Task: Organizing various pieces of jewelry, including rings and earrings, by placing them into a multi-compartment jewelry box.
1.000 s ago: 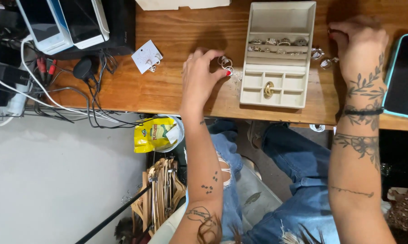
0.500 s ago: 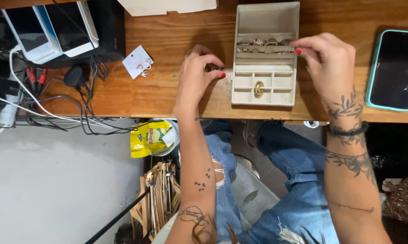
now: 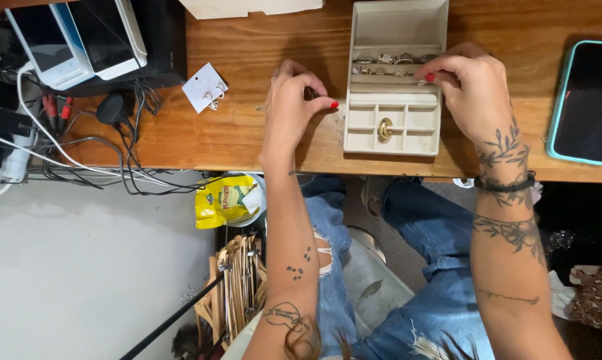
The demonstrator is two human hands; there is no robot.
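Right hand fingers pinched on a ring over the jewellery box; left hand curled beside it.

A jewellery box sits on the desk between both hands, phone at its right.

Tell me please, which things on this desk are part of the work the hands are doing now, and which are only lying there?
In use:
- jewellery box
- rings in its slotted row
- gold ring in a small compartment
- right hand at the ring row
- left hand beside the box

Lying about:
- phone
- earring card
- cables
- yellow packet
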